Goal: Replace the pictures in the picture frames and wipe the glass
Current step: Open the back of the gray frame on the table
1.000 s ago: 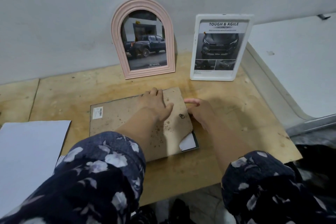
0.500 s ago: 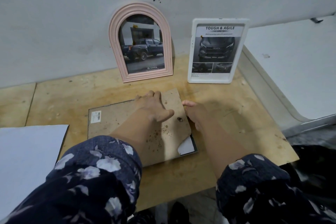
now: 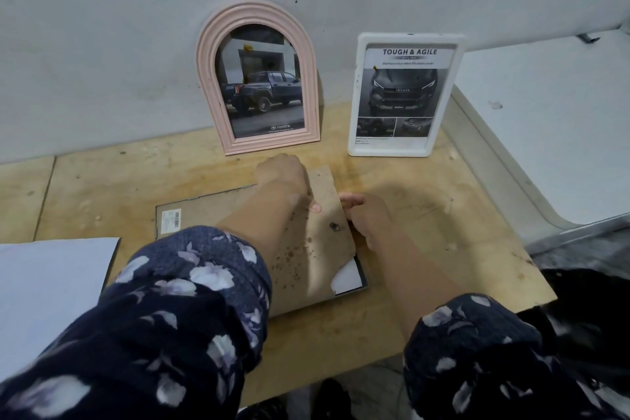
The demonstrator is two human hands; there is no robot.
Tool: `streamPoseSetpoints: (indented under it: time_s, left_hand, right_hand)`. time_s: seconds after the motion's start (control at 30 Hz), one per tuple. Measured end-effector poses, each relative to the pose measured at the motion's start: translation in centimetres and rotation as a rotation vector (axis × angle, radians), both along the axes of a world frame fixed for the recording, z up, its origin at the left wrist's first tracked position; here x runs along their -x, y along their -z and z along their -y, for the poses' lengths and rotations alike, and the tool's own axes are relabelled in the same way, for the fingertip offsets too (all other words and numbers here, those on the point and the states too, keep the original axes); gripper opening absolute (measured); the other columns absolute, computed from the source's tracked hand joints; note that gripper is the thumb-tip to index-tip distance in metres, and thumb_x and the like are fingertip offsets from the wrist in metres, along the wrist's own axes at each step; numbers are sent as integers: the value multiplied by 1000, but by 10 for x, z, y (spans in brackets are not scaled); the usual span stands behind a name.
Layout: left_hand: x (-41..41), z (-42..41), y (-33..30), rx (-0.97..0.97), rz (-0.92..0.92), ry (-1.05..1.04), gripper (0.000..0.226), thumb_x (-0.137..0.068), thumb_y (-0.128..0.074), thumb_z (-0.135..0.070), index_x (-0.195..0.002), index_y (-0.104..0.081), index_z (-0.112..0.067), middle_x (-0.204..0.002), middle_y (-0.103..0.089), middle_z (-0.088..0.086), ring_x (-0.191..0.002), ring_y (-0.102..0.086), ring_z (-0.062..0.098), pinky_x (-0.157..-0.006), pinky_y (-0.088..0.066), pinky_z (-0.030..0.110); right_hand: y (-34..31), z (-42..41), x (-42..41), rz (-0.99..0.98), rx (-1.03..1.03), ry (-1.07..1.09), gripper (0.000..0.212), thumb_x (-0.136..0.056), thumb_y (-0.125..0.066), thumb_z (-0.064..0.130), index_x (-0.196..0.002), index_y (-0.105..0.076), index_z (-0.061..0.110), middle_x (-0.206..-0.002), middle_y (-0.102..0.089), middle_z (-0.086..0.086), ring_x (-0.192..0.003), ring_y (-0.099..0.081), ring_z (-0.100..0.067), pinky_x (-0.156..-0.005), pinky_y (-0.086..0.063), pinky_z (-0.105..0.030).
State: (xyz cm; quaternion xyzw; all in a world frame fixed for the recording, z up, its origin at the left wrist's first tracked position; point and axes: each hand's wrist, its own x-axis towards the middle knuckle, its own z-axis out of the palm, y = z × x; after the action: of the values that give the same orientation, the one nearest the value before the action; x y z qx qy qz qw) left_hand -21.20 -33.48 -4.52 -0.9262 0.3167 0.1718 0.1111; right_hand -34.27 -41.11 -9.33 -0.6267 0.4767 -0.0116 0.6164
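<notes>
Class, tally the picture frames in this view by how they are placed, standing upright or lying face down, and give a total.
Standing upright against the wall: 2, the pink arched frame and the white rectangular frame.
Lying face down on the table: 1, the frame with the brown backing board, under the left hand and right hand.
Total: 3 frames.

My stained plywood table carries an arched pink frame, a white rectangular frame, a face-down brown-backed frame and white paper.
</notes>
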Motion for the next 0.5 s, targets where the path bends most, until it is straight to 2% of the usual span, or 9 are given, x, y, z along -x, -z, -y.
streamPoseSetpoints:
  time_s: [0.07,0.17,0.23,0.3,0.37,0.43,0.5]
  left_hand:
    - [-1,1,-4,-11,-29,21,72,-56,-75,-71,-96,-62,-12,-88,-60,1,-86,-60,20,-68,-48,26]
    - [-3,0,-10,-67,29,96,66,-63,-66,-76,-86,-57,-15,-87,-62,0,-87,-61,19,-74,-52,27]
    - [-3,1,-12,-96,60,124,63,-67,-61,-77,-86,-56,-17,-90,-63,0,-90,-61,19,-80,-53,28]
    - [-3,1,-11,-98,64,130,65,-69,-60,-77,-91,-60,-17,-89,-61,-1,-87,-59,19,-79,-51,28]
    - [-3,-1,-8,-71,37,109,67,-69,-61,-76,-101,-59,-17,-90,-60,-1,-88,-57,19,-76,-47,28]
    - [-3,-3,-4,-29,-9,71,69,-68,-64,-74,-108,-57,-18,-95,-59,-1,-94,-58,19,-75,-44,28]
    - [-2,-4,-3,1,-35,56,70,-68,-67,-72,-111,-55,-18,-101,-60,0,-99,-58,20,-77,-45,29]
  right_hand:
    - [2,1,1,-1,-5,19,45,-89,-39,-9,-92,-74,20,-88,-70,0,-84,-63,-18,-69,-54,-27]
    - [4,1,-1,6,-1,42,44,-90,-38,-9,-102,-73,15,-95,-70,-4,-84,-64,-18,-81,-57,-35]
    - [6,1,-1,5,-15,61,43,-91,-38,-9,-102,-73,15,-91,-69,-2,-80,-63,-15,-81,-56,-34]
    - [8,1,-1,1,-16,68,42,-91,-40,-7,-99,-74,17,-93,-71,-2,-85,-64,-18,-83,-57,-36]
    - [8,2,-1,-16,-10,44,41,-92,-42,-5,-100,-74,20,-100,-72,-3,-87,-64,-17,-78,-58,-33]
    - [4,3,1,-19,-30,1,42,-93,-41,-5,-107,-72,18,-105,-70,-4,-81,-62,-13,-64,-54,-23]
    - [-4,5,3,-17,-68,-62,44,-95,-37,-5,-116,-68,17,-110,-67,-4,-83,-59,-11,-58,-49,-16]
